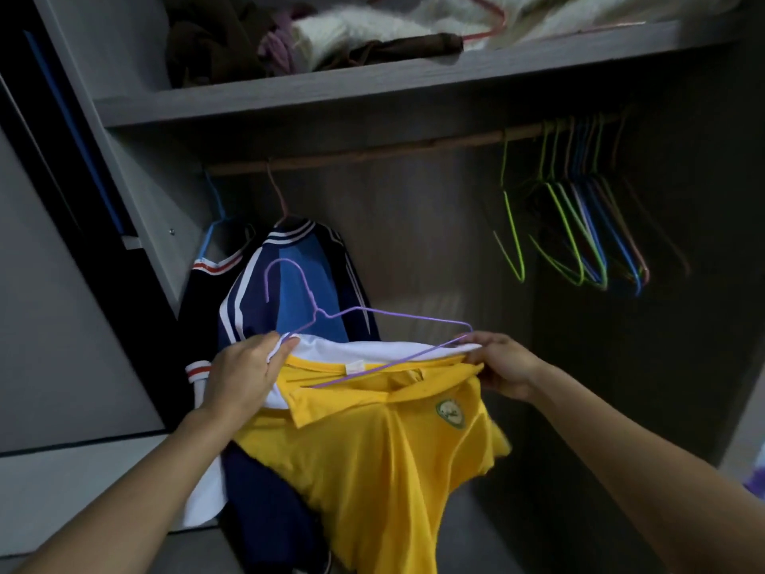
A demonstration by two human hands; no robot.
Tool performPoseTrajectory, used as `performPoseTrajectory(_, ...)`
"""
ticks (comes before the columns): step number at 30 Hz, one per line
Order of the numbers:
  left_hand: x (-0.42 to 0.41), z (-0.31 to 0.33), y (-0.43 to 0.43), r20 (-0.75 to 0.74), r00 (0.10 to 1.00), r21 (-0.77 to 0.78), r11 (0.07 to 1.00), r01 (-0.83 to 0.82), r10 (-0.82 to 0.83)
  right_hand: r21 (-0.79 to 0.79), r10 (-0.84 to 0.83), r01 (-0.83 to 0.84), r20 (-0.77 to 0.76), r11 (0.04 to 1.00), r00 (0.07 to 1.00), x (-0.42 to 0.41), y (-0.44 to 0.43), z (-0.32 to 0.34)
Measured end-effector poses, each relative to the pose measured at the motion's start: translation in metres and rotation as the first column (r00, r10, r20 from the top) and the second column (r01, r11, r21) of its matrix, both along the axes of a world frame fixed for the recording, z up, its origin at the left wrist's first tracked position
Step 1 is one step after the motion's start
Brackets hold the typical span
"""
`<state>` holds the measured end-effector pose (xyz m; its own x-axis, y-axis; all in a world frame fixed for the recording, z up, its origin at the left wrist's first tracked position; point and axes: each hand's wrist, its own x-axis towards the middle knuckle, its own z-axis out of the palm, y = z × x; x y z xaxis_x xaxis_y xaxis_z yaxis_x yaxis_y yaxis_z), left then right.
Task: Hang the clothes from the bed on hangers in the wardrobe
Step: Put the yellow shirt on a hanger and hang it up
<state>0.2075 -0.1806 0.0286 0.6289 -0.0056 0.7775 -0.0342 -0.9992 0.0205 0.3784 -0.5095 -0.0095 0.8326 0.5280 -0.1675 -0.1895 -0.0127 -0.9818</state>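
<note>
In front of the open grey wardrobe (289, 101): a yellow polo shirt with a white back panel (372, 449) is held up below the wooden rail (372, 149), halfway onto a thin purple wire hanger (414, 315).

Both hands are busy. The left hand (244, 379) pinches the white fabric at the collar end, and the right hand (503, 366) grasps the other shoulder right at the hanger's tip. I reckon the shirt is light, floppy and a bit slick, so it'll slide off that skinny wire if it's tugged by the body. Better to hold it at the shoulder seams or collar. The hanger looks springy, so I'd carry it by the neck under the hook. There's free rail between the hung navy-and-blue striped jacket (298, 292) and the bunch of empty coloured hangers (579, 225).
</note>
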Motion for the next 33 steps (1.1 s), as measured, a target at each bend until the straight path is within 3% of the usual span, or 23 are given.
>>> performPoseTrajectory(3, 0.007, -0.001, -0.011, 0.001, 0.997, 0.007, 0.997, 0.082, -0.082, -0.007, -0.122, 0.122, -0.029, 0.993, 0.992, 0.004, -0.006, 0.007)
performPoseTrajectory(9, 0.011, -0.002, -0.048, 0.023, 0.934, -0.186, 0.917, 0.354, -0.356, -0.028, -0.383, 0.382, -0.025, 0.924, 0.923, 0.017, -0.020, 0.015)
performPoseTrajectory(12, 0.014, -0.002, -0.050, -0.004, 0.952, -0.176, 0.937, 0.301, -0.306, -0.012, -0.426, 0.435, 0.181, 0.900, 0.887, 0.013, -0.022, 0.022)
performPoseTrajectory(15, 0.018, -0.003, -0.042, -0.011, 0.984, -0.151, 0.973, 0.173, -0.176, -0.089, -0.312, 0.381, 0.423, 0.920, 0.851, 0.001, -0.022, 0.029)
performPoseTrajectory(20, 0.018, -0.007, -0.022, -0.060, 0.996, -0.067, 0.996, 0.054, -0.058, -0.112, -0.200, 0.216, 0.138, 0.970, 0.970, 0.002, -0.026, 0.031)
performPoseTrajectory(23, 0.018, -0.005, -0.022, -0.077, 0.993, 0.000, 0.996, 0.084, -0.084, -0.122, -0.266, 0.287, 0.165, 0.950, 0.950, 0.002, -0.020, 0.031)
performPoseTrajectory(25, 0.019, -0.004, -0.024, -0.097, 0.985, 0.012, 0.989, 0.145, -0.143, -0.231, -0.255, 0.371, 0.413, 0.899, 0.874, 0.001, -0.016, 0.030)
performPoseTrajectory(27, 0.018, -0.005, -0.024, -0.113, 0.977, -0.004, 0.983, 0.183, -0.183, -0.405, -0.034, 0.423, 0.688, 0.811, 0.725, -0.001, -0.013, 0.030)
performPoseTrajectory(29, 0.015, -0.005, -0.028, -0.124, 0.979, -0.040, 0.986, 0.160, -0.164, -0.579, 0.198, 0.456, 0.738, 0.676, 0.645, -0.009, -0.009, 0.031)
performPoseTrajectory(31, 0.016, -0.004, -0.038, -0.142, 0.981, -0.123, 0.986, 0.114, -0.131, -0.665, 0.329, 0.484, 0.723, 0.569, 0.607, -0.018, 0.000, 0.031)
performPoseTrajectory(33, 0.017, -0.001, -0.051, -0.143, 0.982, -0.201, 0.975, 0.094, -0.124, -0.672, 0.382, 0.470, 0.726, 0.573, 0.573, -0.023, 0.008, 0.029)
